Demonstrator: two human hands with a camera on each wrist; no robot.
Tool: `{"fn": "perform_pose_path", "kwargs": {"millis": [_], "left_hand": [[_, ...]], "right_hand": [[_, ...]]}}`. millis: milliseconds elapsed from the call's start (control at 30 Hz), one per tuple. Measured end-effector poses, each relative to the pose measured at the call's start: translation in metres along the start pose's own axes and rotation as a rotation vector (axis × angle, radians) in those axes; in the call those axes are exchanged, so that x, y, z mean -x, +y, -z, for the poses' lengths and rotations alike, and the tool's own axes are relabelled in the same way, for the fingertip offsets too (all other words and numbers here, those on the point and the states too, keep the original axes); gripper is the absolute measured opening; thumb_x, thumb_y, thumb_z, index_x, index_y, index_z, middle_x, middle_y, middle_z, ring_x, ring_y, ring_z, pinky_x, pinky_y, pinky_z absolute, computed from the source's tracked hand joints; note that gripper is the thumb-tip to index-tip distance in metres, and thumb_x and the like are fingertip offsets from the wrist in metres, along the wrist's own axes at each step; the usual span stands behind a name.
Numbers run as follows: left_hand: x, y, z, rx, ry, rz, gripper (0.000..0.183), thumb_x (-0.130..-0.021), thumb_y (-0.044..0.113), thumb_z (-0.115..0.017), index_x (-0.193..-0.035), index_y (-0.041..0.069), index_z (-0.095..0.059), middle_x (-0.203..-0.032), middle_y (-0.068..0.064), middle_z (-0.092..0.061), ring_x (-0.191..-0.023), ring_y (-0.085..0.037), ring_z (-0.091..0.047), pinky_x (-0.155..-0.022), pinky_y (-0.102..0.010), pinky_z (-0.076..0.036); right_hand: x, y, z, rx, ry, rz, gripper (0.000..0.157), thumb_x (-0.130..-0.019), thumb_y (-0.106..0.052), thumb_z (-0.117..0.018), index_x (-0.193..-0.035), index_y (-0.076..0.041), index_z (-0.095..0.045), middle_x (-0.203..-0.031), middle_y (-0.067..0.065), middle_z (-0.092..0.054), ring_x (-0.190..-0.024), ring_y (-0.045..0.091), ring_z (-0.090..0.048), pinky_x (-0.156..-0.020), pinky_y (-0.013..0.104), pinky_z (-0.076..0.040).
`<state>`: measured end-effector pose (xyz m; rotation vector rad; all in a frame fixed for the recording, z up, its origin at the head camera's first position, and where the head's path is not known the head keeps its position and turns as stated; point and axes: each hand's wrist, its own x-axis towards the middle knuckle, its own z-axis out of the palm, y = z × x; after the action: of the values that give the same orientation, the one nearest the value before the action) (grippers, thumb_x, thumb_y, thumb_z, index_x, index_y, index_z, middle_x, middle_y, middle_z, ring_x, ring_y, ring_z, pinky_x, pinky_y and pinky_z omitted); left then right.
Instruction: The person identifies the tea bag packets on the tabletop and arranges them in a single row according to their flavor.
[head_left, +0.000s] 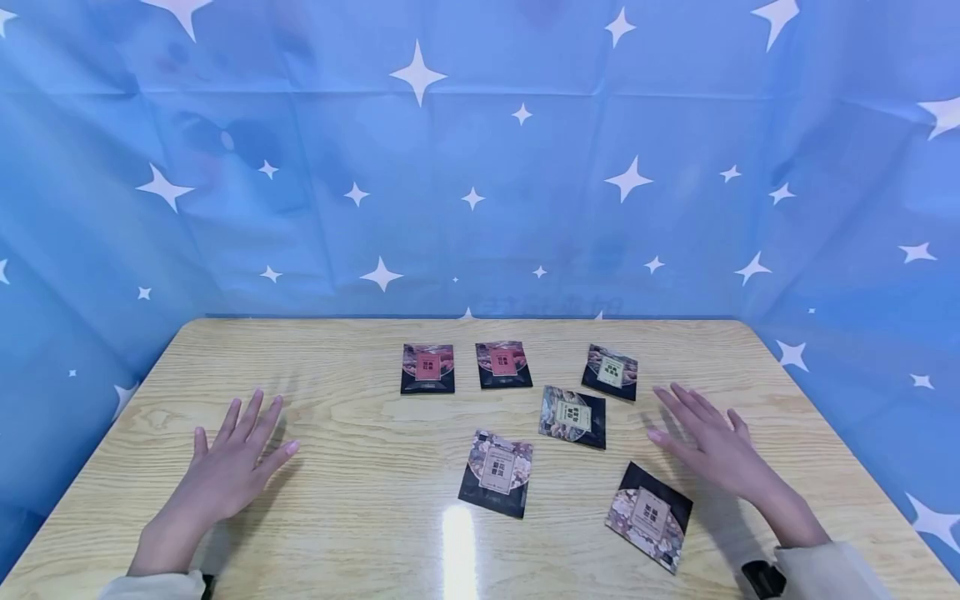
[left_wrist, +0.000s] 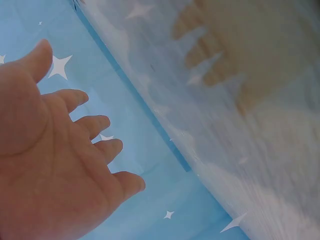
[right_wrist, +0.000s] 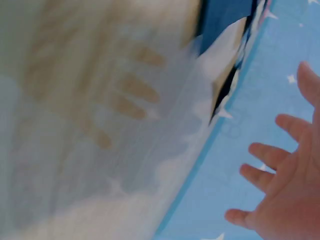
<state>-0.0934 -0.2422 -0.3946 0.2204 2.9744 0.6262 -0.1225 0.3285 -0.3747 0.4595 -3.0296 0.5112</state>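
Observation:
My left hand (head_left: 227, 479), fingers spread, is held palm down over the left side of the wooden table. On the right, my other hand (head_left: 712, 442) is spread too, and it holds nothing. Nearest to it are a dark sachet with a pale pink label (head_left: 649, 517) and one with a light green label (head_left: 610, 372). Left of those lie a sachet with a cream label (head_left: 573, 417) and a pinkish floral sachet (head_left: 497, 473). Two sachets with red labels, one farther left (head_left: 427, 368) and one beside it (head_left: 503, 364), lie at the back. Both wrist views show straight, parted fingers.
The light wood table (head_left: 337, 467) has rounded back corners. A blue curtain with white stars (head_left: 480, 167) hangs behind it and along both sides. Pale sleeves and a dark wristband (head_left: 763, 578) show at the bottom. A bright glare strip (head_left: 459, 550) falls near the front.

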Motion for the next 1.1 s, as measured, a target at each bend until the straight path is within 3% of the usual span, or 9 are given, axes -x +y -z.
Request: {"fn": "perform_pose_path", "kwargs": {"millis": [167,300,400,533,767,933,1100], "left_hand": [[0.0,0.0,0.0,0.014,-0.007,-0.003,0.074,-0.095,0.05,-0.038,-0.147,0.004,-0.01,-0.149,-0.023,0.001,-0.133,-0.044,0.009,-0.09,-0.071,0.01],[-0.001,-0.001,0.0,0.02,-0.004,-0.008,0.074,-0.095,0.05,-0.038,-0.147,0.005,-0.011,-0.149,-0.023,0.0,-0.133,-0.044,0.008,-0.09,-0.07,0.011],[-0.001,-0.001,0.0,0.024,-0.006,-0.009,0.074,-0.095,0.05,-0.038,-0.147,0.004,-0.011,-0.149,-0.023,0.0,-0.133,-0.044,0.009,-0.09,-0.07,0.011],[0.0,0.0,0.0,0.033,-0.007,-0.012,0.074,-0.095,0.049,-0.038,-0.146,0.004,-0.011,-0.149,-0.023,0.0,-0.133,-0.043,0.009,-0.09,-0.07,0.011],[-0.001,0.003,0.001,0.054,-0.017,-0.031,0.073,-0.095,0.048,-0.039,-0.146,0.003,-0.011,-0.149,-0.024,-0.001,-0.133,-0.044,0.008,-0.091,-0.07,0.01],[-0.006,0.012,0.001,0.112,-0.016,-0.082,0.072,-0.095,0.044,-0.042,-0.146,0.002,-0.012,-0.147,-0.027,-0.004,-0.133,-0.046,0.005,-0.092,-0.069,0.009],[-0.011,0.024,0.001,0.169,-0.016,-0.15,0.071,-0.094,0.04,-0.048,-0.145,0.001,-0.017,-0.146,-0.03,-0.009,-0.132,-0.048,-0.002,-0.094,-0.068,0.004]], "right_hand": [[-0.01,-0.011,0.002,-0.126,-0.052,0.087,0.065,-0.09,-0.032,-0.058,-0.144,-0.009,-0.029,-0.14,0.027,-0.03,-0.124,0.05,-0.026,-0.087,0.071,-0.011],[-0.019,-0.021,0.005,-0.228,-0.169,0.151,0.063,-0.091,-0.03,-0.056,-0.143,-0.007,-0.029,-0.14,0.027,-0.032,-0.124,0.047,-0.03,-0.091,0.066,-0.022],[-0.027,-0.03,0.007,-0.28,-0.259,0.159,0.062,-0.093,-0.033,-0.053,-0.142,-0.004,-0.03,-0.139,0.025,-0.033,-0.124,0.045,-0.033,-0.091,0.06,-0.031],[-0.036,-0.038,0.005,-0.328,-0.331,0.159,0.06,-0.093,-0.036,-0.053,-0.139,-0.002,-0.035,-0.138,0.022,-0.038,-0.123,0.042,-0.036,-0.091,0.057,-0.034],[-0.048,-0.042,-0.005,-0.362,-0.383,0.194,0.052,-0.094,-0.029,-0.053,-0.136,0.0,-0.04,-0.137,0.021,-0.039,-0.124,0.041,-0.035,-0.09,0.056,-0.036],[-0.054,-0.043,-0.012,-0.39,-0.386,0.232,0.045,-0.094,-0.017,-0.053,-0.134,0.001,-0.042,-0.135,0.022,-0.04,-0.124,0.041,-0.035,-0.09,0.056,-0.036],[-0.055,-0.044,-0.018,-0.424,-0.424,0.248,0.045,-0.095,-0.014,-0.05,-0.135,0.003,-0.039,-0.136,0.024,-0.038,-0.122,0.041,-0.037,-0.09,0.055,-0.037]]}}
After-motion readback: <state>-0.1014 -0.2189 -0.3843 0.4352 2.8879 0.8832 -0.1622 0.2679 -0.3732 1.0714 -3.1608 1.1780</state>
